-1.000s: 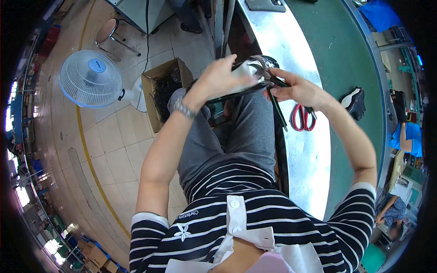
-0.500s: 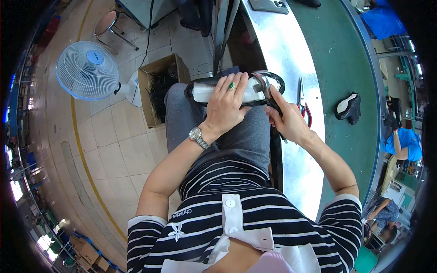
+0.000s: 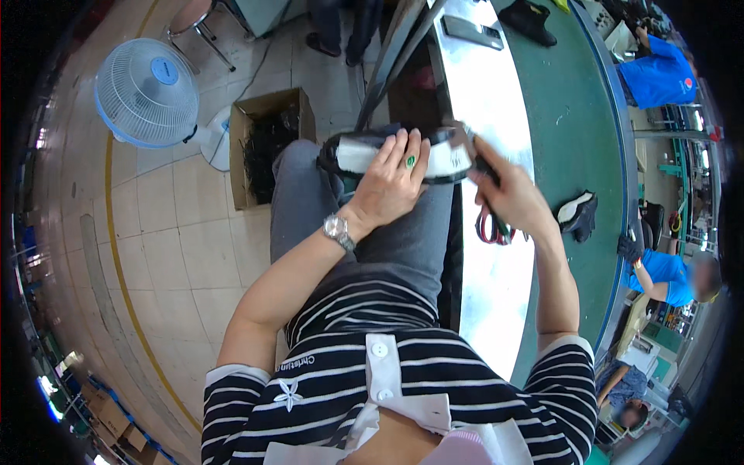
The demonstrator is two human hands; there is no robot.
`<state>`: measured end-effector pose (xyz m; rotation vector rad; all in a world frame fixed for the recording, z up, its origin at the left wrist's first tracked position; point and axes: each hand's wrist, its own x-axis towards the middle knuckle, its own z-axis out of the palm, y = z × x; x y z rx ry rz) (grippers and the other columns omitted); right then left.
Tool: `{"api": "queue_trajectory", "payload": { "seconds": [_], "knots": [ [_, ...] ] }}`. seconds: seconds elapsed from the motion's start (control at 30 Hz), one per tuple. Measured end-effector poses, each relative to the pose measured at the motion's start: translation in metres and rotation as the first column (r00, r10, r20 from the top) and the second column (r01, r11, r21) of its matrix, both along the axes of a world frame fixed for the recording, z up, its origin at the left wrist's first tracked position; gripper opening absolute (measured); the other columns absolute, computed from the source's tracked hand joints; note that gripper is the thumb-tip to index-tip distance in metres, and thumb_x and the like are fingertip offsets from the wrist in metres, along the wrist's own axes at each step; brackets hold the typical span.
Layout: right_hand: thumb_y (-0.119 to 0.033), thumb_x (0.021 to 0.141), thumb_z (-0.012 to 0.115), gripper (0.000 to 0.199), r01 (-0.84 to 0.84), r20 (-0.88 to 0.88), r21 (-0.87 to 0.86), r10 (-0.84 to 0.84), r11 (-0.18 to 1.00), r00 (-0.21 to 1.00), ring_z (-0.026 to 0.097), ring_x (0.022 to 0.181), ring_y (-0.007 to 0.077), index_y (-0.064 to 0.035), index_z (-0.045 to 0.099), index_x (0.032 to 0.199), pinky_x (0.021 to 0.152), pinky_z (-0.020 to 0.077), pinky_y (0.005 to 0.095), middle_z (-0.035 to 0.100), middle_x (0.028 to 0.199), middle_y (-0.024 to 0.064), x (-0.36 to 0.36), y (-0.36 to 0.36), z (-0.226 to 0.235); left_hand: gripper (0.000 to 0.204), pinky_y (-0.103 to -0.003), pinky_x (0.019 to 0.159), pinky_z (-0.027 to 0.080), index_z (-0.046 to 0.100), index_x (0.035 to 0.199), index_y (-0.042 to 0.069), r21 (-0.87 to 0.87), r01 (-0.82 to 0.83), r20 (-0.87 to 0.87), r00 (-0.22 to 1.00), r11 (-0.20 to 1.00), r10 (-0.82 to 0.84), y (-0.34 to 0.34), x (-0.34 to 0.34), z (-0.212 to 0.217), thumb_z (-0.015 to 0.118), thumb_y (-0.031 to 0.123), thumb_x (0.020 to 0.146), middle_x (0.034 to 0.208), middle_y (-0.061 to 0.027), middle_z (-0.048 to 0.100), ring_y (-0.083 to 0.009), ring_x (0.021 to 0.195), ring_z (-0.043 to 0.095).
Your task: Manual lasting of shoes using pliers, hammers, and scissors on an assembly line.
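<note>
A dark shoe (image 3: 353, 157) lies across my lap, its white sole side facing up. My left hand (image 3: 391, 182) presses over its middle, fingers across the white surface, holding it against my thighs. My right hand (image 3: 515, 194) is closed around the dark handle of a metal-headed tool, which looks like lasting pincers (image 3: 463, 138). Motion blurs the tool's head, which is at the shoe's right end; whether it touches the shoe I cannot tell. Red-handled scissors (image 3: 486, 225) lie on the metal bench just below my right hand, partly covered by it.
The shiny metal bench (image 3: 496, 302) runs along my right, with a phone (image 3: 471, 31) at its far end. Beyond it, a green conveyor belt (image 3: 554, 124) carries a dark shoe (image 3: 577, 215) and a black one (image 3: 529, 21). A cardboard box (image 3: 238, 155) and fan (image 3: 147, 93) stand left.
My right hand and the tool have shifted right toward the shoe's end, and the tool's head is now blurred. My left hand keeps its hold. The whole view has turned slightly.
</note>
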<state>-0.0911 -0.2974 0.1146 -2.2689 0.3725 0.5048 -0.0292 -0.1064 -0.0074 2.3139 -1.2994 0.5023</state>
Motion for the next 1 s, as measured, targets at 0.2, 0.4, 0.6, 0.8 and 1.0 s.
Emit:
{"api": "queue_trajectory", "payload": {
  "seconds": [0.2,0.4,0.6,0.8,1.0],
  "knots": [
    [-0.013,0.096,0.052,0.057,0.066,0.148,-0.242,-0.030,0.968,0.989,0.063,0.055,0.0182,-0.0075,0.029,0.147,0.057,0.0487,0.0356,0.061,0.062,0.0091,-0.010,-0.010,-0.049,0.070,-0.044,0.107,0.039,0.052,0.131,-0.005,-0.008,0.025,-0.012,1.000,1.000,-0.025,-0.010,-0.002,-0.003,0.076,0.028,0.074,0.132,-0.0237,0.055,-0.0373,0.122,0.053],
    [-0.016,0.097,0.052,0.057,0.311,0.440,0.049,-0.300,0.949,0.846,0.063,0.056,0.0188,-0.0070,0.028,0.148,0.056,0.0493,0.0322,0.062,0.065,0.0099,-0.007,-0.003,-0.034,0.072,-0.043,0.107,0.039,0.053,0.131,-0.005,-0.007,-0.016,-0.003,1.000,1.000,0.016,-0.008,-0.005,0.000,0.077,0.029,0.072,0.132,-0.0231,0.055,-0.0366,0.122,0.053],
    [-0.014,0.095,0.055,0.053,0.200,0.157,-0.069,-0.187,0.977,0.970,0.063,0.055,0.0173,-0.0069,0.037,0.144,0.054,0.0496,0.0317,0.064,0.066,0.0094,-0.007,-0.001,-0.011,0.070,-0.042,0.107,0.038,0.053,0.129,-0.005,0.005,-0.025,-0.034,0.999,1.000,0.025,-0.003,-0.002,0.001,0.078,0.027,0.072,0.131,-0.0225,0.055,-0.0354,0.122,0.053],
    [-0.013,0.094,0.057,0.059,0.178,-0.017,-0.121,-0.181,0.977,0.983,0.065,0.057,0.0196,-0.0062,0.032,0.147,0.057,0.0505,0.0348,0.063,0.065,0.0099,-0.002,-0.007,-0.026,0.069,-0.043,0.107,0.039,0.053,0.129,-0.005,-0.021,-0.033,-0.050,0.998,0.999,0.032,-0.008,0.000,-0.001,0.078,0.026,0.072,0.132,-0.0229,0.055,-0.0357,0.122,0.053],
    [-0.012,0.098,0.052,0.057,0.161,0.309,-0.085,-0.127,0.983,0.942,0.060,0.057,0.0141,-0.0083,0.028,0.149,0.062,0.0502,0.0276,0.062,0.072,0.0075,-0.001,0.004,-0.038,0.068,-0.043,0.106,0.039,0.055,0.128,-0.005,-0.039,-0.031,-0.036,0.999,0.999,0.030,-0.009,-0.003,0.004,0.077,0.025,0.072,0.131,-0.0223,0.055,-0.0350,0.122,0.053]
  ]
}}
